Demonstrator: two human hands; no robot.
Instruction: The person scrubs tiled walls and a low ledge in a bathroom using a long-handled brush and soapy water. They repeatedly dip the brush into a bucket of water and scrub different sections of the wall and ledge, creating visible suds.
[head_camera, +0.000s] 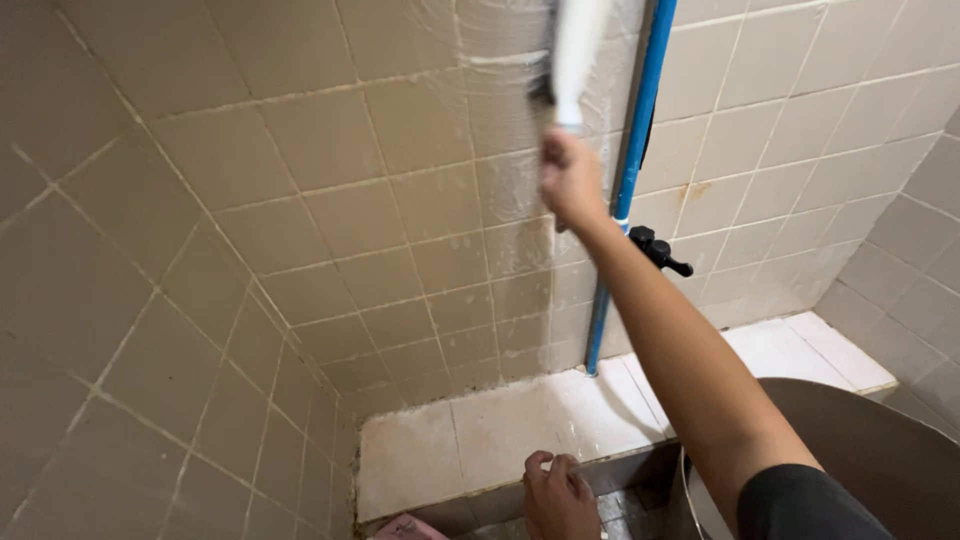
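A white brush (575, 60) presses high on the soapy beige tiled wall (330, 190), its handle gripped in the right hand's (570, 180) closed fingers. Beside it runs a blue pipe (632, 150) with a black tap (658, 250). The left hand (558, 498), fingers curled, rests on the pale ledge (480, 430).
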